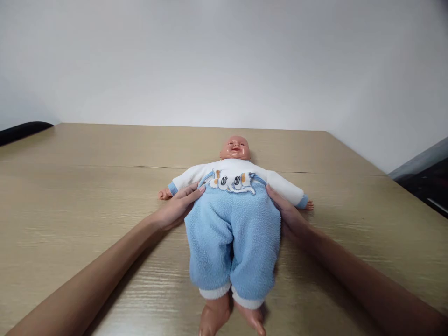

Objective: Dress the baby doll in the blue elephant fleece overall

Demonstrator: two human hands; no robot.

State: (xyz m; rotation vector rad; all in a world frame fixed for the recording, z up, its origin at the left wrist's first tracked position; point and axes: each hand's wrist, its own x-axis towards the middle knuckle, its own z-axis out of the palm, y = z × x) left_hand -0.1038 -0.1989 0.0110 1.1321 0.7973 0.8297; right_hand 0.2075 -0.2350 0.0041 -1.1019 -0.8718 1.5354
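A baby doll (233,224) lies on its back, head away from me and bare feet towards me. It wears a fleece outfit with a white top, blue trousers and an embroidered animal face on the chest. My left hand (180,203) grips the doll's side at the waist, thumb on the front of the cloth. At the opposite side of the waist, my right hand (285,207) holds it likewise; its fingers are partly hidden by the doll's body. The doll's arms stretch out to both sides, beyond my hands.
Under the doll is a light wood table (105,200) with a seam running across it. A pale wall (210,60) rises behind its far edge. Dark objects show at the left edge (26,130) and the right edge (427,182).
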